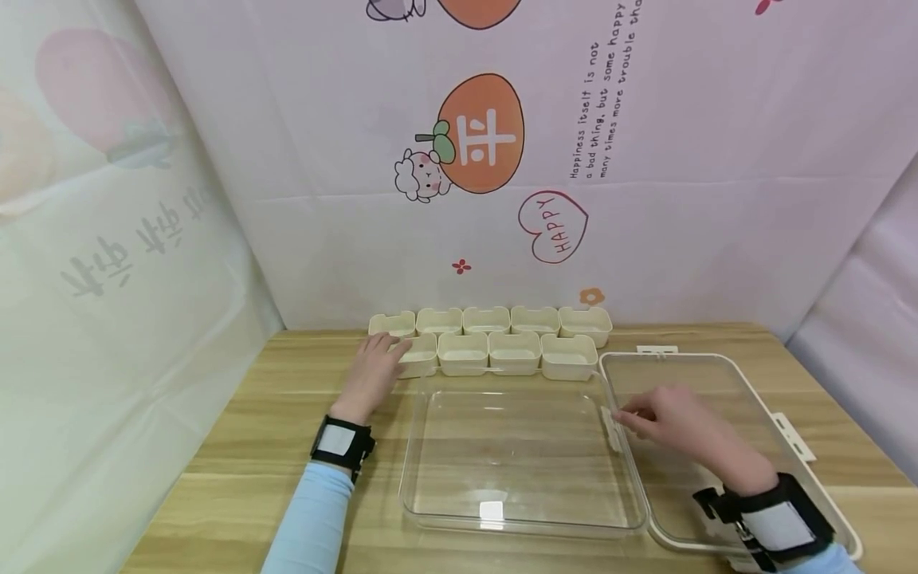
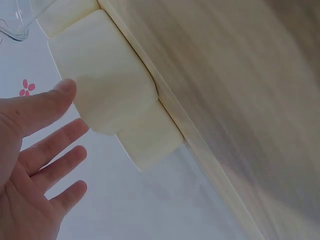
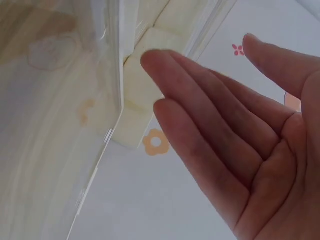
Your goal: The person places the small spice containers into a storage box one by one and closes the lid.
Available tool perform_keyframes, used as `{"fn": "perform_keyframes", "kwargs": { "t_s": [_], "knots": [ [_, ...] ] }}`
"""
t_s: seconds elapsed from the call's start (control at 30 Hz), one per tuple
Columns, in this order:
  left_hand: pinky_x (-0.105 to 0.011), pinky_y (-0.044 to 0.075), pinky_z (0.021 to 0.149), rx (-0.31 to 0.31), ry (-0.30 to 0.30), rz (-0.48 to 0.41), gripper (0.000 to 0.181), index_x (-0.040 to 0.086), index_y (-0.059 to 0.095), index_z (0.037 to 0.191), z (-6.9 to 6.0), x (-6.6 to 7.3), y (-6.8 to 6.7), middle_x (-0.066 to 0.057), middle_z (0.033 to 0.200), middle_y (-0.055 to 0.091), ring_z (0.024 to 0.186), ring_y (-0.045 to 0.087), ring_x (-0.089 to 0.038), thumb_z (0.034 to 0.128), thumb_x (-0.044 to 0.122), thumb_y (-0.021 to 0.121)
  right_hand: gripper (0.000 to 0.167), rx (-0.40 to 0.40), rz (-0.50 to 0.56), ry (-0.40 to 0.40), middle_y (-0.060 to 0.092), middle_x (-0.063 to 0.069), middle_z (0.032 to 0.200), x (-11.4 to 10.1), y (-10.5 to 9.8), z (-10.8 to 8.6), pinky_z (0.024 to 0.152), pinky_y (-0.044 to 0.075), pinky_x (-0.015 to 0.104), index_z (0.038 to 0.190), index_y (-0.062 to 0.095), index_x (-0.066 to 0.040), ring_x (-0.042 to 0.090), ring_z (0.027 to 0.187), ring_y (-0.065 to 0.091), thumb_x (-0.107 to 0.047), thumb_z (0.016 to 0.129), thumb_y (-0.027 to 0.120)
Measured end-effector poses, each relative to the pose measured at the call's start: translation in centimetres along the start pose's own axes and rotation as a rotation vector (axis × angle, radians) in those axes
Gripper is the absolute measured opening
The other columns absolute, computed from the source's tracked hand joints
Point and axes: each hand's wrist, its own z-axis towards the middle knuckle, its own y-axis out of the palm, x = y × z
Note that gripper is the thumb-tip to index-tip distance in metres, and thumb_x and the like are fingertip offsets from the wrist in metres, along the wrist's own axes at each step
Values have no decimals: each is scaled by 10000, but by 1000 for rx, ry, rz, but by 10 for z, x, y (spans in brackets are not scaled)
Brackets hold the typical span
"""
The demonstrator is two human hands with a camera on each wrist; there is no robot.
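My left hand [image 1: 374, 371] reaches to the leftmost small cream cup [image 1: 418, 356] of the front row. In the left wrist view its fingers are spread and the thumb is at the rim of a cream cup [image 2: 105, 70]; whether it touches cannot be told. My right hand [image 1: 674, 414] hovers by the right wall of a large clear plastic box [image 1: 516, 454], close to a cream clip [image 1: 611, 429]. The right wrist view has that hand's [image 3: 240, 135] thumb apart from its slightly bent fingers, with nothing between them.
A clear lid with a cream rim [image 1: 753, 383] and side clips lies right of the box, under my right forearm. Behind the front cups stands a second row of cream cups [image 1: 486, 320], close to a printed cloth wall [image 1: 344, 239]. All rest on a wood-grain table [image 1: 237, 446].
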Motion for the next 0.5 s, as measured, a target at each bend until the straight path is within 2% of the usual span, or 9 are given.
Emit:
{"fn": "perform_keyframes", "kwargs": {
  "t_s": [0.1,0.23,0.4,0.5],
  "knots": [
    [-456,389,1029,33,28,5,354,76,666,1128,2,-2,1,-121,1112,645,1106,547,-305,782,55,737,255,-34,19,0,513,-160,514,-3,0,-2,471,367,186,712,687,-190,-48,458,417,-347,900,617],
    [-404,439,953,51,51,7,227,54,713,981,3,-1,2,-88,977,677,986,598,-267,763,-10,719,206,-70,66,1,536,-165,512,-4,1,-4,475,386,185,718,714,-186,-47,467,454,-308,874,654],
    [-364,490,829,38,49,-27,204,50,728,918,2,0,2,-80,871,671,865,618,-245,774,-77,658,173,-109,135,28,562,-144,523,-8,2,-5,452,403,192,674,696,-178,-28,462,486,-229,840,693],
    [-340,508,773,9,27,-58,212,51,734,927,3,1,1,-86,854,674,835,622,-240,806,-79,618,153,-136,199,99,611,-104,559,-10,3,-6,450,445,204,692,701,-137,17,476,544,-196,834,695]
  ]
}}
